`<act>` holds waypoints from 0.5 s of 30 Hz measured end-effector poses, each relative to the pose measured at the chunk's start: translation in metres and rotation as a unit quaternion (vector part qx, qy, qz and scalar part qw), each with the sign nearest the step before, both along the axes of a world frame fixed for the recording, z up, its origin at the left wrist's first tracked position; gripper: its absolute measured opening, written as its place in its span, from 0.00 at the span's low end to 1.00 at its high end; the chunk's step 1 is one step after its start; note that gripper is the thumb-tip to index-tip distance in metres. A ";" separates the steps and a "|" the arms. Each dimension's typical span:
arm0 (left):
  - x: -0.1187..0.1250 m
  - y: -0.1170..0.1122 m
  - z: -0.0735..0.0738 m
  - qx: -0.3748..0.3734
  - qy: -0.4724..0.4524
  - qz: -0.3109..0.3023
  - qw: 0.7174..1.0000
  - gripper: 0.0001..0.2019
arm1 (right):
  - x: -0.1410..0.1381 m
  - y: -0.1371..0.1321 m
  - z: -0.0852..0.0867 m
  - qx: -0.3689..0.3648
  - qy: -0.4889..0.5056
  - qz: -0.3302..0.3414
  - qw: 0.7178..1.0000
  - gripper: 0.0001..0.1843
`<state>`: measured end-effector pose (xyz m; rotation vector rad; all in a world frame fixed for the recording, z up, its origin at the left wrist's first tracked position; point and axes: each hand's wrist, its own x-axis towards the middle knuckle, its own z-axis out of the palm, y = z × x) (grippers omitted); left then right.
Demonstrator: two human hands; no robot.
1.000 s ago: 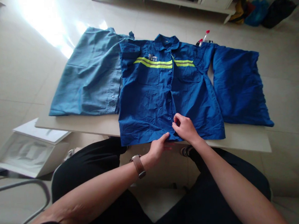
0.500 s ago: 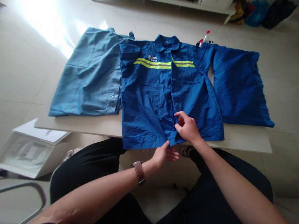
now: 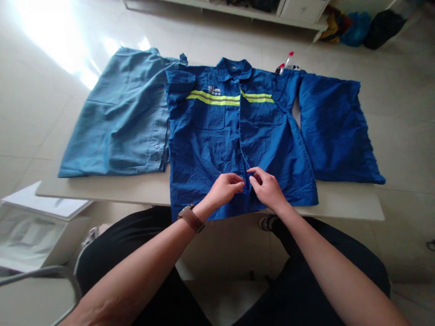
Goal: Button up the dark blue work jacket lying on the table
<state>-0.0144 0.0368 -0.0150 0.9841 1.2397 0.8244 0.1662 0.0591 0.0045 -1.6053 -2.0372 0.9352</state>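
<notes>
A blue work jacket (image 3: 205,151) with a yellow-and-grey reflective stripe lies front up, collar away from me, its front edges meeting. My left hand (image 3: 226,188), wearing a brown-strapped watch (image 3: 191,218), is closed in a pinch at the lower front placket. Opposite it, my right hand (image 3: 267,187) is at the same front edge, its thumb and forefinger curved and slightly apart. The fingertips hide part of the placket. To the left lies a lighter blue garment (image 3: 118,125) with buttons; folded blue cloth (image 3: 334,130) lies on the right.
The garments cover much of a pale tabletop (image 3: 349,206). Behind it are red-capped bottles (image 3: 288,58) and a white cabinet (image 3: 303,7). A white box (image 3: 28,231) stands at lower left, close to a metal frame (image 3: 67,273). Bags (image 3: 357,29) lie at the far right.
My left hand has moved up from the jacket's hem to the placket, and its fingers have closed. My right hand stays near the front edge. The view has shifted slightly.
</notes>
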 end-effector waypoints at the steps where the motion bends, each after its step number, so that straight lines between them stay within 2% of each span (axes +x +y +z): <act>1: 0.005 -0.001 -0.004 0.008 0.003 -0.013 1.000 0.06 | 0.000 0.000 -0.001 -0.002 0.008 0.003 1.000 0.16; 4: 0.016 -0.003 -0.008 0.031 0.011 -0.023 0.999 0.08 | 0.000 -0.002 -0.003 -0.006 0.038 0.016 0.999 0.16; 10: 0.024 0.003 -0.010 -0.024 -0.083 0.011 0.996 0.09 | 0.004 -0.003 -0.004 -0.023 0.102 -0.013 0.994 0.14; 15: 0.026 0.003 -0.006 -0.041 -0.115 0.027 0.992 0.14 | 0.005 -0.003 -0.004 -0.020 0.122 -0.029 0.992 0.12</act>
